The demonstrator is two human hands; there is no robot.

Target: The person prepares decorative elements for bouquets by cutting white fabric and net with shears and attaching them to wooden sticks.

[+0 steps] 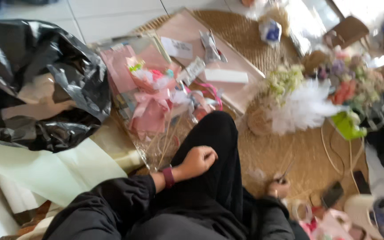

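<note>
Matting of woven straw is covering the floor where I am sitting, and it is carrying nearly everything in view. Next in size, a crumpled black plastic bag is lying at my left with its mouth gaping; pale paper sheets are showing inside it, though I cannot tell what else it is holding. Beside it, a large sheet of pale green paper is spreading flat across the floor, apparently kept within reach as wrapping stock.

A flat pink rectangular board is resting on the matting ahead of me, with a white strip and small paper tags lying on it. Overlapping its near corner, a pink bouquet wrapped in clear film with a ribbon bow is lying on its side, stems pointing toward my knee. To the right, a bunch of dried flowers with white feathers is sitting near a bright green object, well apart from the bouquet.

My black-trousered knee is rising between both hands. My left hand, with a dark red band at the wrist, is resting on that knee with the fingers curled shut into a loose fist, gripping nothing visible. My right hand is lying low on the matting, fingers closing around what appears to be a small pair of scissors; blur is preventing certainty.
</note>
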